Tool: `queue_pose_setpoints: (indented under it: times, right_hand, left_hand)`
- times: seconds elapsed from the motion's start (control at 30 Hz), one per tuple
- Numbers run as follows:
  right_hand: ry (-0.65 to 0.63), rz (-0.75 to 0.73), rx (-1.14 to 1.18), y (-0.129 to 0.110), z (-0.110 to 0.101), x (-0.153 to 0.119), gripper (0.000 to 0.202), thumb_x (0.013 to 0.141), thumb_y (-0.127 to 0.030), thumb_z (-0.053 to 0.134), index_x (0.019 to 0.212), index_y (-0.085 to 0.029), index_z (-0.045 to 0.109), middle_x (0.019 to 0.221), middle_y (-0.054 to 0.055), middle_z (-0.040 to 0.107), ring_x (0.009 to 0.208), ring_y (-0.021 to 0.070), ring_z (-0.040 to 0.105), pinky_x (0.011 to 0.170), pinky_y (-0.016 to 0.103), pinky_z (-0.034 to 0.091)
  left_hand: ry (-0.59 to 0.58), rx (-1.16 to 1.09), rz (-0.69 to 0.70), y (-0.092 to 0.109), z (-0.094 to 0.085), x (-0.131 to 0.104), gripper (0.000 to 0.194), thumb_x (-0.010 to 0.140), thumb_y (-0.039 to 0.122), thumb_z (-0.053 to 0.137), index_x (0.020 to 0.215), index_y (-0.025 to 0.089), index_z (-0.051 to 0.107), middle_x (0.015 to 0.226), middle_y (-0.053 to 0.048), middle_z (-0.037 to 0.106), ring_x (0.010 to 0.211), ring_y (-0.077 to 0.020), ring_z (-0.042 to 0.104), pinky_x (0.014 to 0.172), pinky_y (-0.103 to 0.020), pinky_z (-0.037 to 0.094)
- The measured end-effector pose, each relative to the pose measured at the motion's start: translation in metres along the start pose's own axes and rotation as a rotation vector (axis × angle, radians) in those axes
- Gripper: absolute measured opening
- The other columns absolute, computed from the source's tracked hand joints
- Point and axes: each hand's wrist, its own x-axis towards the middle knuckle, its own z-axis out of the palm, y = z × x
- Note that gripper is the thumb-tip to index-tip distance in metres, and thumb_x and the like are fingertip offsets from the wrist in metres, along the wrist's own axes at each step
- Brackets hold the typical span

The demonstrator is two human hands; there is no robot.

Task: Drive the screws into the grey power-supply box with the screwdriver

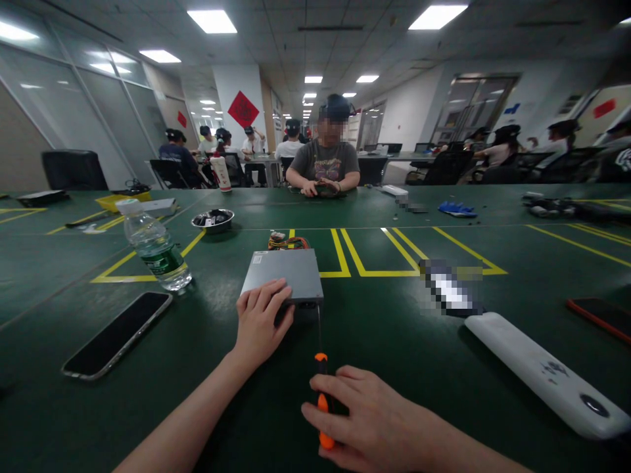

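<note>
A grey metal computer power supply [283, 272] lies flat on the green table, its bundle of coloured cables [288, 243] behind it. My left hand [266, 315] grips its near left part, with fingers over the top and the thumb against the near side. In my right hand [365, 414] is an orange and black screwdriver [322, 401], held by the handle between thumb and fingers. Its thin shaft points away from me, and the tip is at the near right corner of the power supply. Whether the tip sits in a screw is too small to tell.
Left of the power supply are a water bottle [158, 249], a phone [118, 335] and a metal bowl [213, 221] of small parts. A white elongated device [542, 371] and an orange-edged phone [604, 316] lie right. Across the table sits a person [326, 164].
</note>
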Motion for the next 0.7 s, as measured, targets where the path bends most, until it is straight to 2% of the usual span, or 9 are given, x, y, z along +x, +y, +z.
queue_pose_setpoints:
  times: [0.3,0.47,0.6,0.7]
  right_hand:
    - [0.098,0.007,0.0,0.0026,0.0082,-0.0018,0.028,0.082,-0.042,0.052,0.096,-0.018,0.057,0.106,0.009,0.058,0.076,0.0158,0.057,0.068,0.029,0.044]
    - [0.054,-0.006,-0.045,0.0004,0.0036,-0.0009,0.029,0.085,-0.035,0.047,0.109,-0.021,0.053,0.11,0.009,0.057,0.081,0.0175,0.056,0.07,0.032,0.043]
    - [0.077,0.016,-0.041,-0.0004,0.0043,-0.0021,0.022,0.078,-0.031,0.051,0.094,-0.018,0.057,0.106,0.011,0.058,0.079,0.0196,0.055,0.068,0.033,0.044]
    - [0.139,0.009,-0.044,-0.0009,0.0046,-0.0028,0.025,0.078,-0.036,0.051,0.092,-0.018,0.057,0.108,0.014,0.055,0.078,0.0206,0.056,0.066,0.034,0.045]
  left_hand:
    - [-0.018,-0.016,-0.015,-0.001,0.0006,-0.0009,0.028,0.081,0.026,0.053,0.109,0.026,0.053,0.118,-0.004,0.059,0.109,-0.0222,0.052,0.088,-0.04,0.029]
    - [-0.017,-0.023,-0.021,-0.0012,0.0011,-0.0012,0.029,0.081,0.025,0.053,0.11,0.026,0.053,0.118,-0.004,0.059,0.11,-0.0224,0.051,0.088,-0.04,0.029]
    - [-0.026,-0.023,-0.026,-0.0003,-0.0001,-0.001,0.027,0.082,0.026,0.053,0.109,0.026,0.052,0.119,-0.003,0.059,0.11,-0.0214,0.051,0.088,-0.04,0.029]
    - [-0.023,-0.02,-0.026,0.0005,-0.0018,-0.0005,0.026,0.082,0.027,0.052,0.108,0.026,0.052,0.119,-0.003,0.059,0.11,-0.0212,0.051,0.089,-0.04,0.029]
